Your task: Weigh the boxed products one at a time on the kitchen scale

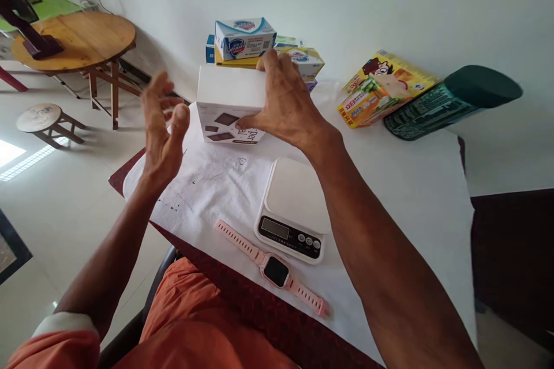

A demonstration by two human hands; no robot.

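**Right hand (289,102) grips the white box (225,95), left hand (163,130) is without load**

The white box is at the upper centre of the frame, just in front of a pile of soap cartons (245,40). The right hand clasps its right end: the thumb presses on the printed front, while the fingers reach over the top toward the back. Probably this grip is chosen because the box is narrower from front to back, so one hand can span it. Whether its base touches the white cloth (402,207), I cannot tell surely.

The left hand is left of the box, apart from it, with fingers loosely curved and nothing between them. It seems to be placed so that the box's left end is within easy reach.

At the centre, below the box, lies a kitchen scale (295,196). Its button panel points toward the person, perhaps for easier reading and pressing. Near its lower edge, a pink watch (276,271) lies with the screen upward and straps extended, which likely helps it to rest flat.

At the upper right, a yellow carton (385,89) and a green canister (450,104) are near the wall. The canister looks tilted, but this may come from the wide lens.
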